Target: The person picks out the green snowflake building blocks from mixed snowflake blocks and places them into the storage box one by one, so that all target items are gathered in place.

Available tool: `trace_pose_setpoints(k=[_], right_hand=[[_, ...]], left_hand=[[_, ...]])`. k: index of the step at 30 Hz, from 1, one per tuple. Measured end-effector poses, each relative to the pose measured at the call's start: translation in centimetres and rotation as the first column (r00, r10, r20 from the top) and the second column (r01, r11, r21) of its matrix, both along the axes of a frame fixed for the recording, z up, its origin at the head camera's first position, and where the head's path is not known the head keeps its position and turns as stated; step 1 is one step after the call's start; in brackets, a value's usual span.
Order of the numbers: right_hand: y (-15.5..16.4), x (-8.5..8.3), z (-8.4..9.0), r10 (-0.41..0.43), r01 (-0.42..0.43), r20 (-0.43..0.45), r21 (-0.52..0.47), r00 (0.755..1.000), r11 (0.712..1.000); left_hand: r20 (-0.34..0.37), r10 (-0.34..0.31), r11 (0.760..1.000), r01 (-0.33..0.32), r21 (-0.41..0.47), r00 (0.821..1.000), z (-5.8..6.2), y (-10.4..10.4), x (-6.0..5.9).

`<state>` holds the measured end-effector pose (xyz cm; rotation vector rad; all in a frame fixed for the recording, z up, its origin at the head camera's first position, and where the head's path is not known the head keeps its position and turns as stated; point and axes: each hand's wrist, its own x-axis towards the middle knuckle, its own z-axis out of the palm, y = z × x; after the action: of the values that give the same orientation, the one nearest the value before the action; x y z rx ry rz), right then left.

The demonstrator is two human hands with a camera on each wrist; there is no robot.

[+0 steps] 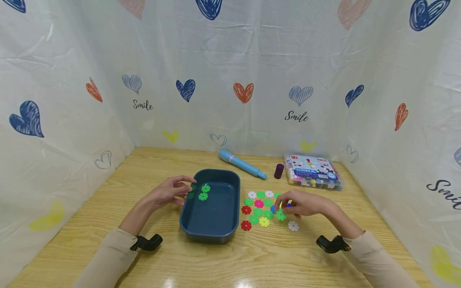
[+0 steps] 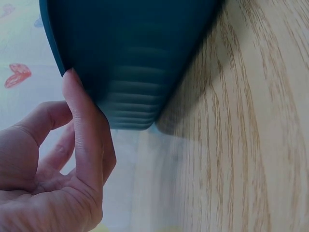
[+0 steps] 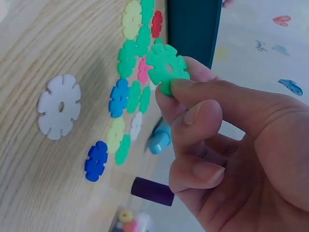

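Observation:
A dark teal tray (image 1: 216,238) stands mid-table with two green snowflake discs (image 1: 204,192) inside. My left hand (image 1: 185,189) is at its left wall; in the left wrist view the hand (image 2: 65,99) holds nothing and its forefinger (image 2: 79,125) lies straight against the tray's outer wall (image 2: 135,58). To the right of the tray, my right hand (image 1: 284,206) hovers over a cluster of coloured discs (image 1: 258,210). The right wrist view shows this hand (image 3: 170,86) pinching one green disc (image 3: 166,65) between thumb and forefinger, lifted off the wood.
A lone white disc (image 1: 293,226) and a red one (image 1: 246,225) lie near the cluster. Behind it are a blue microphone-shaped toy (image 1: 241,164), a purple cylinder (image 1: 279,171) and a clear plastic box (image 1: 312,172). Heart-printed curtains close off three sides of the table.

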<state>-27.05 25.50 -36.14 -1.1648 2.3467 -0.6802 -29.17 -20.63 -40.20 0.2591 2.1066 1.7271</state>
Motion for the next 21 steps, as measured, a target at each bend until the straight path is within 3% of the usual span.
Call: trace_pose_setpoints(k=[12,21], right_hand=[[-1.4,-1.3,1.6,-0.059,0.055,-0.141,-0.034,0.988,0.998],[-3.9,-2.8,2.9,-0.046,0.041,-0.12,-0.049,0.992,0.998]], left_hand=[[-0.001,-0.001,1.0,0.001,0.005,1.0,0.0,-0.1,-0.2],[0.003,-0.003,1.0,0.003,-0.003,1.0,-0.1,-0.1,-0.2]])
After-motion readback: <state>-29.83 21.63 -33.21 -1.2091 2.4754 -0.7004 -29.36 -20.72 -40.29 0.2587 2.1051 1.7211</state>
